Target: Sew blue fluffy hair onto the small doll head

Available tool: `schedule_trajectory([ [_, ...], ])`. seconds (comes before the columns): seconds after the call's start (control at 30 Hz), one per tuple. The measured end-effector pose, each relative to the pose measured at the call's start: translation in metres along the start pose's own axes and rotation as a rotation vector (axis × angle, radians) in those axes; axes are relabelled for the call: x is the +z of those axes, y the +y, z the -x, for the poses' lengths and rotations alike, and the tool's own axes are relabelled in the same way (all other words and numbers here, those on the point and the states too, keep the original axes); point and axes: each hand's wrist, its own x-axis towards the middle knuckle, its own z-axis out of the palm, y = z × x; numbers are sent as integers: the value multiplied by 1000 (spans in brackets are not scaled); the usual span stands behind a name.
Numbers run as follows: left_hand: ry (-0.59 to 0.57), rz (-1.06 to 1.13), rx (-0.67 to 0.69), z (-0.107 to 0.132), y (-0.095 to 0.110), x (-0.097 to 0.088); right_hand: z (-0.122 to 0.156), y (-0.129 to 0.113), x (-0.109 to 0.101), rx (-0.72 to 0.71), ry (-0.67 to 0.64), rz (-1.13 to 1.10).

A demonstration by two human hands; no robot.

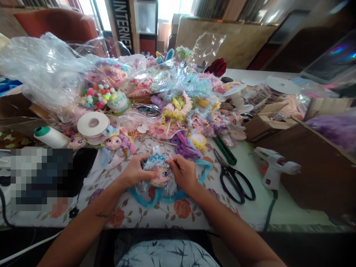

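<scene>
Both left hand (135, 171) and right hand (183, 172) pinch the blue-frilled pink doll face (162, 174); bracing it against the tabletop (155, 216) seems wise.

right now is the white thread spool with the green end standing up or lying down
Lying down: the thread spool rests on its side, green end pointing left, beside the white ribbon roll.

glossy clear plastic bags (47, 70), a matt floral cloth (167, 211), black metal scissors (232, 178), a smooth white plastic glue gun (274, 168), frilly lace trims (178, 105).
</scene>
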Motion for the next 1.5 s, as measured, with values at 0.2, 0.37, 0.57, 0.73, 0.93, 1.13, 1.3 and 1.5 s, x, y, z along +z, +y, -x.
schedule_trajectory([
  [0.2, -36, 34, -10, 0, 3, -4, -9, -3, -6, 147, -89, -171],
  [0.37, -6, -12, 22, 1, 6, -9, -18, 0, -20, 481, -312, -628],
  [0.57, -40, -114, 45, 2, 9, -10, -23, 4, -29, 506, -367, -749],
  [0.73, -61, -179, 15, 1, 9, -9, -20, 3, -29, 330, -399, -555],
  [0.93, -64, -167, -35, 0, 8, -9, -15, 3, -20, 106, -281, -271],
  [1.13, -60, -32, -47, 1, 8, -8, -8, 2, -12, -6, -102, -50],
  [1.3, -75, 73, -100, 3, 7, -7, -9, -2, -12, 97, -79, -70],
  [1.5, -65, 115, -106, 3, 6, -5, -8, -3, -8, 111, -68, -72],
])
